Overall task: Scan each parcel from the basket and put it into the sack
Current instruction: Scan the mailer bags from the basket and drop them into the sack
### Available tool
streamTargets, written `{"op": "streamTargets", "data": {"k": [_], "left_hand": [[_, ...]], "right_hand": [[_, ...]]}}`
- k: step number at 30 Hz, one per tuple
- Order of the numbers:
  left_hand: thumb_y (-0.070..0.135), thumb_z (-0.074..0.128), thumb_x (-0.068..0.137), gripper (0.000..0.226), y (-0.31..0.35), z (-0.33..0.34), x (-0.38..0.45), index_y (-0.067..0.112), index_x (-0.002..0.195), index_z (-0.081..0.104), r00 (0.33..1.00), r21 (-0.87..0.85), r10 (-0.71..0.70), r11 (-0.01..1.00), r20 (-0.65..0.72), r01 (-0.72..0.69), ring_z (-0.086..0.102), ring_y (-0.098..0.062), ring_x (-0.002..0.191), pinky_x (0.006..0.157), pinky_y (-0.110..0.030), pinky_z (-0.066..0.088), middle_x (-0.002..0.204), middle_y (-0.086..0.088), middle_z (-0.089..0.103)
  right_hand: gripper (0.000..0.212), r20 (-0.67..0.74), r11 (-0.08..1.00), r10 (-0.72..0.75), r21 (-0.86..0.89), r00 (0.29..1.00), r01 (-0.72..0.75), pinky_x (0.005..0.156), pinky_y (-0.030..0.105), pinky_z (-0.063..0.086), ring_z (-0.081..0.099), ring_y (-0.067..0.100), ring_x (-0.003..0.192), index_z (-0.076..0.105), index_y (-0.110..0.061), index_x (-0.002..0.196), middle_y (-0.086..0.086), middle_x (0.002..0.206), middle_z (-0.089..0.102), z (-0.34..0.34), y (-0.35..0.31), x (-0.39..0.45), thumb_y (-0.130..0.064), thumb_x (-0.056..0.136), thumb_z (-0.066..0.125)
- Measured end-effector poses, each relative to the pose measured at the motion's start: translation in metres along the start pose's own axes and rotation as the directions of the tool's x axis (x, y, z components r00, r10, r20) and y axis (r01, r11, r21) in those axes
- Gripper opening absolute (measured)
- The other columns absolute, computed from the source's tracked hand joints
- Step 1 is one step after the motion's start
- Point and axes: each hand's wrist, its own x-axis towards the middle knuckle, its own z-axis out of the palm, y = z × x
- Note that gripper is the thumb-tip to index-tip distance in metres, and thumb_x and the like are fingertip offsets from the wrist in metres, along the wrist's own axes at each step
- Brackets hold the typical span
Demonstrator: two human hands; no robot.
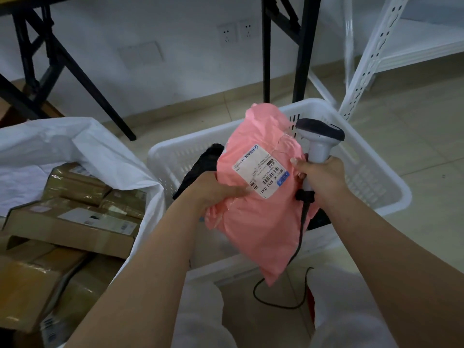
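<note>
Left hand (221, 194) grips the pink parcel (253, 202) at its left edge, fingers curled onto the front just beside the white label (261, 172), and holds it up over the white basket (376, 187). Right hand (324, 177) is wrapped around the grey handle of the barcode scanner (319, 139), whose dark head rises just beside the parcel's upper right edge; its black cable (298, 237) trails down behind the bag and loops on the floor (426, 121).

From the single head view, the parcel is a soft plastic mailer, crumpled at the top and hanging to a loose point at the bottom. It looks light and limp, with a slick film that could slide through a loose pinch. A hold near the middle of one edge, as now, seems sound, since it keeps the label flat and facing up; taking it by a corner would likely let it fold and hide the barcode. The label seems to face the person while the scanner head sits off to the side, so I judge the scan is being lined up.

Something dark (200, 167) lies in the basket behind the parcel. To the left, the white sack (75, 146) stands open, already holding several brown cardboard boxes (75, 227). The sack's mouth is near the left hand.
</note>
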Motion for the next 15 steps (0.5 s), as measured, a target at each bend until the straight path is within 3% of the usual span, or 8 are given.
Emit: {"op": "streamTargets", "data": {"k": [2, 4, 6, 8, 10, 13, 15], "left_hand": [[0.025, 0.09, 0.066, 0.035, 0.001, 0.002, 0.0, 0.006, 0.082, 0.066, 0.996, -0.04, 0.008, 0.999, -0.09, -0.012, 0.053, -0.007, 0.034, 0.036, -0.017, 0.039, 0.056, -0.002, 0.064], [0.017, 0.086, 0.074, 0.024, 0.0, 0.001, 0.005, 0.009, 0.078, 0.064, 0.979, -0.111, 0.03, 0.992, -0.201, -0.053, 0.06, -0.011, 0.043, 0.044, -0.021, 0.049, 0.067, -0.007, 0.068], [0.017, 0.086, 0.073, 0.026, -0.002, -0.002, 0.012, 0.009, 0.087, 0.065, 0.958, -0.162, 0.029, 0.984, -0.286, -0.078, 0.067, -0.022, 0.064, 0.067, -0.035, 0.059, 0.085, -0.013, 0.072], [0.019, 0.088, 0.07, 0.046, -0.003, -0.007, 0.016, 0.006, 0.107, 0.063, 0.941, -0.202, 0.018, 0.975, -0.337, -0.091, 0.069, -0.027, 0.079, 0.078, -0.043, 0.06, 0.098, -0.014, 0.071], [0.02, 0.087, 0.072, 0.06, -0.002, -0.013, 0.015, 0.003, 0.119, 0.055, 0.926, -0.212, 0.021, 0.971, -0.377, -0.109, 0.069, -0.03, 0.089, 0.082, -0.046, 0.059, 0.105, -0.013, 0.067], [0.02, 0.084, 0.075, 0.048, -0.003, -0.023, 0.015, 0.009, 0.111, 0.054, 0.89, -0.176, 0.061, 0.972, -0.452, -0.156, 0.068, -0.031, 0.091, 0.082, -0.047, 0.058, 0.102, -0.01, 0.066], [0.021, 0.085, 0.074, 0.046, -0.004, -0.028, 0.014, 0.009, 0.108, 0.057, 0.86, -0.192, 0.062, 0.964, -0.506, -0.183, 0.068, -0.031, 0.083, 0.073, -0.045, 0.059, 0.1, -0.013, 0.068]], "right_hand": [[0.028, 0.005, 1.0, -0.023, -0.019, 1.0, 0.023, 0.05, 0.027, 0.045, 0.049, 0.011, 0.039, 0.056, -0.008, 0.062, 0.006, 0.053, 0.055, -0.002, -0.001, 0.0, -0.007, 0.079, 0.078], [0.026, 0.01, 0.998, -0.049, -0.031, 0.999, 0.05, 0.052, 0.03, 0.045, 0.05, 0.014, 0.043, 0.059, -0.006, 0.065, 0.008, 0.055, 0.055, -0.003, -0.005, 0.0, -0.014, 0.081, 0.077], [0.027, 0.04, 0.996, -0.076, -0.05, 0.996, 0.078, 0.051, 0.028, 0.046, 0.05, 0.014, 0.044, 0.061, -0.006, 0.068, 0.009, 0.058, 0.056, -0.003, -0.012, -0.003, -0.021, 0.083, 0.077], [0.028, 0.108, 0.992, -0.097, -0.072, 0.989, 0.105, 0.05, 0.026, 0.046, 0.05, 0.013, 0.042, 0.061, -0.006, 0.068, 0.008, 0.054, 0.057, -0.002, -0.018, -0.008, -0.024, 0.085, 0.075], [0.03, 0.168, 0.985, -0.114, -0.111, 0.979, 0.134, 0.051, 0.027, 0.047, 0.05, 0.014, 0.04, 0.06, -0.006, 0.066, 0.005, 0.047, 0.055, 0.001, -0.024, -0.014, -0.025, 0.087, 0.073], [0.025, 0.207, 0.976, -0.147, -0.129, 0.967, 0.176, 0.052, 0.029, 0.047, 0.051, 0.014, 0.04, 0.063, -0.006, 0.076, 0.006, 0.05, 0.055, 0.0, -0.031, -0.019, -0.027, 0.086, 0.072], [0.021, 0.2, 0.957, -0.21, -0.158, 0.957, 0.243, 0.052, 0.03, 0.048, 0.053, 0.013, 0.041, 0.064, -0.005, 0.089, 0.006, 0.06, 0.059, -0.002, -0.034, -0.021, -0.025, 0.087, 0.071]]}}
